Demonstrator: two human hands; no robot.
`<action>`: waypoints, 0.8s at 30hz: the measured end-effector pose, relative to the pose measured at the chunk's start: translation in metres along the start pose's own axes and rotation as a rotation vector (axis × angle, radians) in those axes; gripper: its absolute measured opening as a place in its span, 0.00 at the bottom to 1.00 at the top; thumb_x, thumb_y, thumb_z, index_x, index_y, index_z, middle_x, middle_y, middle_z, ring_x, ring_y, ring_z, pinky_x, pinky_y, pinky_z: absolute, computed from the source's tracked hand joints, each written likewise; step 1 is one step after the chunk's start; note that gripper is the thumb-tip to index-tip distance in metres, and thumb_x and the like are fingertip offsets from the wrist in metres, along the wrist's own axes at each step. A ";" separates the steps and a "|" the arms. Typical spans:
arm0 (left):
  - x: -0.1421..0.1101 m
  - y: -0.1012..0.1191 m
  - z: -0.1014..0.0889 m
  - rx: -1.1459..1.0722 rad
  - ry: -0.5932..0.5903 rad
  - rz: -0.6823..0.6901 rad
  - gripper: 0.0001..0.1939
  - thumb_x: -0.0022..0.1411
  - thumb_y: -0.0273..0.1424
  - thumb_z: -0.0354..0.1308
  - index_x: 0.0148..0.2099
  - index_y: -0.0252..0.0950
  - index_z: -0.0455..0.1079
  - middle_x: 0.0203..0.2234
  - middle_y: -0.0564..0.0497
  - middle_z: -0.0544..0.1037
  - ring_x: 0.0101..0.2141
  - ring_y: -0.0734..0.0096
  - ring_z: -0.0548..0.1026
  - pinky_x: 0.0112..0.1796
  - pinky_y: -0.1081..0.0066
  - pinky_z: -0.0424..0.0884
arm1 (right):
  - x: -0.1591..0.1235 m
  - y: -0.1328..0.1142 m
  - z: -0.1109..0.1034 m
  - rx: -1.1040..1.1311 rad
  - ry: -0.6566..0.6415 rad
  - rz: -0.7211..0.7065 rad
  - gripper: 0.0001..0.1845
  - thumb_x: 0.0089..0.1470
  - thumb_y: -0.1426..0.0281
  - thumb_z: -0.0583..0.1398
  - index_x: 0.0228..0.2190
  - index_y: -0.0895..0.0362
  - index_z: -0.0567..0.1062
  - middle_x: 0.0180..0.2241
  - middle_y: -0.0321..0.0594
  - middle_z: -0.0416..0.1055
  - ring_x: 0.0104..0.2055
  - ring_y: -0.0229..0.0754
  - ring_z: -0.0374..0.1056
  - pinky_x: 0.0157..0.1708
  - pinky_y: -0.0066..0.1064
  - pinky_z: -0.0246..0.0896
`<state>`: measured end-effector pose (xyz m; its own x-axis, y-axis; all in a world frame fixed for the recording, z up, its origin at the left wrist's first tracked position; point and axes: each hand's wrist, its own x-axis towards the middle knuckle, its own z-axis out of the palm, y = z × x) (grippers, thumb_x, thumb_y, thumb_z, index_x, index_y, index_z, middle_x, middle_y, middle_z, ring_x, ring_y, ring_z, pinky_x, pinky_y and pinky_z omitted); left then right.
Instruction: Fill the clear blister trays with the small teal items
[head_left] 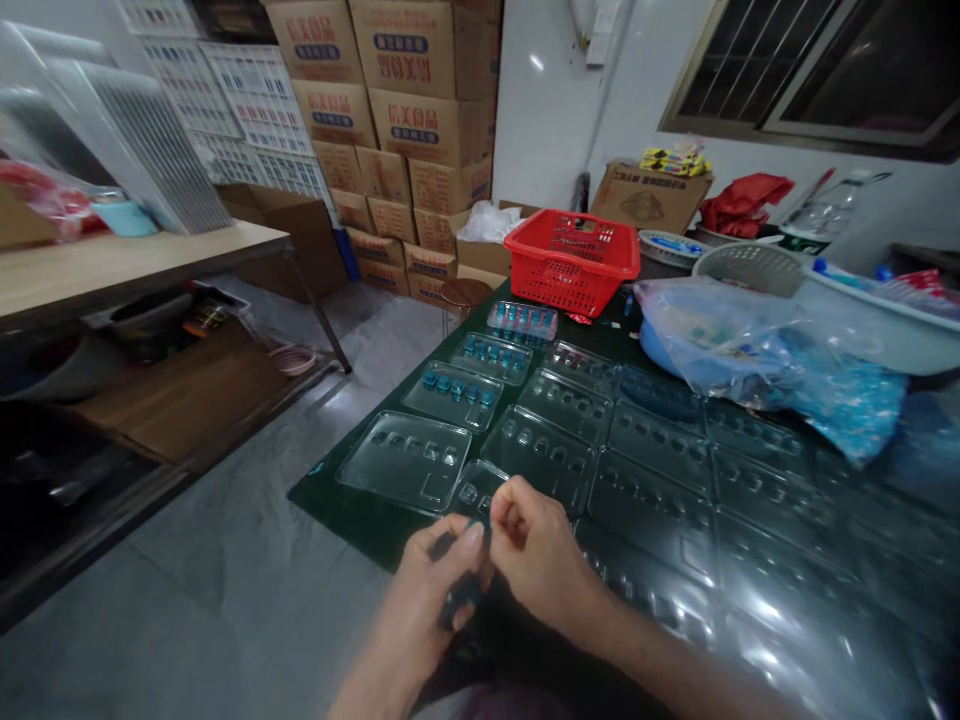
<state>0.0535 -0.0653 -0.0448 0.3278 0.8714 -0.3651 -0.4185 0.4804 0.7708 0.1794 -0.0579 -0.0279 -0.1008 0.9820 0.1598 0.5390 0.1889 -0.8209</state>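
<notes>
From here I see a small dark item [463, 594] in the left hand [430, 588], its fingers curled around it just above the near edge of the green table [334, 497], apparently to steady it while the right hand [534, 545] works close beside with fingertips pinched together, though I can't tell whether they grip anything. Clear trays [405, 458] lie flat in rows ahead, probably so their small wells stay within reach, and some hold blue pieces [457, 387] near the red basket [571, 262]. The fingers hide most of the item, blur softens its outline, and the frame cuts off the forearms.
</notes>
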 end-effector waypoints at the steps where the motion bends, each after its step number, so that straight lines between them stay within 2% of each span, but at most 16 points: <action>1: 0.000 0.000 0.000 -0.008 0.003 -0.011 0.11 0.55 0.34 0.52 0.24 0.34 0.59 0.16 0.57 0.58 0.15 0.83 0.56 0.12 0.80 0.43 | -0.001 -0.001 -0.002 0.003 -0.010 -0.016 0.08 0.43 0.81 0.50 0.24 0.57 0.61 0.21 0.31 0.58 0.24 0.32 0.57 0.24 0.23 0.51; 6: 0.004 0.001 -0.001 -0.191 0.022 -0.123 0.10 0.54 0.36 0.52 0.28 0.34 0.62 0.17 0.57 0.59 0.14 0.83 0.58 0.11 0.81 0.42 | -0.004 -0.011 -0.016 -0.005 -0.147 -0.197 0.14 0.48 0.81 0.49 0.36 0.56 0.66 0.35 0.39 0.61 0.37 0.36 0.60 0.37 0.28 0.55; 12: 0.003 0.007 -0.011 -0.399 -0.057 -0.312 0.07 0.54 0.33 0.52 0.31 0.33 0.62 0.18 0.55 0.60 0.16 0.81 0.62 0.10 0.83 0.41 | 0.007 -0.016 -0.029 -0.067 -0.357 -0.285 0.13 0.51 0.78 0.50 0.36 0.54 0.69 0.33 0.37 0.61 0.33 0.34 0.60 0.34 0.26 0.57; 16: 0.002 0.014 -0.022 -0.438 -0.068 -0.388 0.08 0.53 0.33 0.53 0.29 0.32 0.62 0.19 0.54 0.61 0.16 0.82 0.61 0.09 0.84 0.42 | 0.021 -0.020 -0.032 -0.099 -0.482 -0.357 0.14 0.51 0.79 0.49 0.36 0.54 0.70 0.32 0.36 0.62 0.33 0.34 0.61 0.33 0.25 0.57; 19: 0.000 0.017 -0.028 -0.422 -0.047 -0.374 0.09 0.53 0.34 0.53 0.28 0.32 0.62 0.19 0.55 0.60 0.16 0.83 0.60 0.09 0.83 0.42 | 0.033 -0.021 -0.030 -0.111 -0.495 -0.375 0.12 0.48 0.80 0.52 0.33 0.55 0.70 0.32 0.36 0.63 0.33 0.35 0.61 0.34 0.26 0.57; 22: -0.003 0.018 -0.030 -0.364 -0.001 -0.250 0.08 0.53 0.33 0.53 0.28 0.33 0.62 0.19 0.55 0.60 0.16 0.82 0.60 0.10 0.83 0.41 | 0.039 -0.019 -0.024 -0.087 -0.484 -0.356 0.10 0.45 0.80 0.54 0.31 0.56 0.69 0.33 0.36 0.63 0.30 0.34 0.60 0.31 0.25 0.56; 24: -0.004 0.018 -0.028 -0.296 0.002 -0.174 0.10 0.54 0.34 0.52 0.25 0.33 0.62 0.17 0.55 0.59 0.14 0.83 0.59 0.10 0.82 0.39 | 0.041 -0.015 -0.019 -0.042 -0.488 -0.329 0.09 0.43 0.80 0.55 0.30 0.57 0.68 0.33 0.35 0.62 0.28 0.32 0.60 0.29 0.23 0.56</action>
<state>0.0210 -0.0575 -0.0442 0.4143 0.7736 -0.4794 -0.5841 0.6300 0.5118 0.1833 -0.0208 0.0017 -0.6362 0.7615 0.1238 0.4455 0.4936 -0.7469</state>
